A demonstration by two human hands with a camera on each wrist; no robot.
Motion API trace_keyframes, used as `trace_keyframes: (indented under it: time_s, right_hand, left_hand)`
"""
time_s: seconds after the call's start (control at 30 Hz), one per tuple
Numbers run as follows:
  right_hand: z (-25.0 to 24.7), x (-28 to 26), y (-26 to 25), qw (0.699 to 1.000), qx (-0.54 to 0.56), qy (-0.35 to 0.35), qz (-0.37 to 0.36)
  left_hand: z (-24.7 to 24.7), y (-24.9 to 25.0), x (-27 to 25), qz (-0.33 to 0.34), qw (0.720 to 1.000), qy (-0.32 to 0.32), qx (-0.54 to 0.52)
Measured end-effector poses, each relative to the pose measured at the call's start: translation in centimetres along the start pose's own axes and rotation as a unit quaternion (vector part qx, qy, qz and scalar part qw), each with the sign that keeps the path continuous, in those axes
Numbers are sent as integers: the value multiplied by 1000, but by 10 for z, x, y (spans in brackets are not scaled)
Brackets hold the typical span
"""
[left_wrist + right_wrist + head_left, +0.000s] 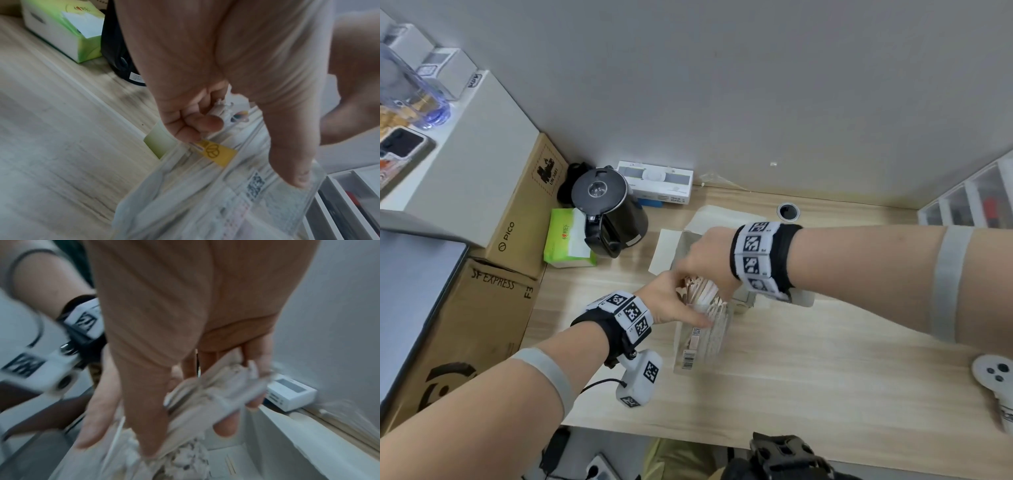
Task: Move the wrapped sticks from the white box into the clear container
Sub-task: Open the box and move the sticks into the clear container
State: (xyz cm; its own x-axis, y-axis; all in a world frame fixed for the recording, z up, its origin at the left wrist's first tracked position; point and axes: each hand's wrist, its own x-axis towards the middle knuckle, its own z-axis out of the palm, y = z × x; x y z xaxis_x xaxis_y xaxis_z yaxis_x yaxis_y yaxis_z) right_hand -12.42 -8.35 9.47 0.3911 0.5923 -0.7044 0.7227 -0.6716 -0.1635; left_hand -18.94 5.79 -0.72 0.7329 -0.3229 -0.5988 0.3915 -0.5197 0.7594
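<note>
My right hand grips a bundle of paper-wrapped sticks from above, their lower ends down inside the clear container. In the right wrist view the fingers curl round the crumpled wrapper tops, with the open white box below and a few loose sticks on its floor. My left hand holds the clear container near its rim, thumb on the near wall and fingers curled round the far side. The white box stands just behind both hands.
A black kettle and a green tissue box stand to the left of the white box, with cardboard boxes beyond. A flat white carton leans at the wall. Clear drawers and a white controller sit at right.
</note>
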Motion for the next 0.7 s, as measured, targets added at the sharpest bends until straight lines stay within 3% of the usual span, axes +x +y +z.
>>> trace_keyframes:
  time_s: [0.07, 0.2, 0.37, 0.6, 0.7]
  right_hand:
    - [2, -2, 16, 995, 60, 72, -20]
    - [22, 0, 34, 926, 331, 180, 3]
    - [51, 1, 11, 932, 348, 101, 30]
    - [69, 18, -16, 948, 299, 103, 28]
    - [70, 11, -17, 919, 388, 77, 6]
  left_hand:
    - [0, 0, 0, 4, 1000, -3, 2]
    - [2, 8, -3, 0, 1000, -3, -16]
    - [4, 12, -1, 21, 998, 5, -51]
    - [6, 11, 2, 52, 994, -35, -95]
    - [5, 8, -2, 44, 993, -52, -94]
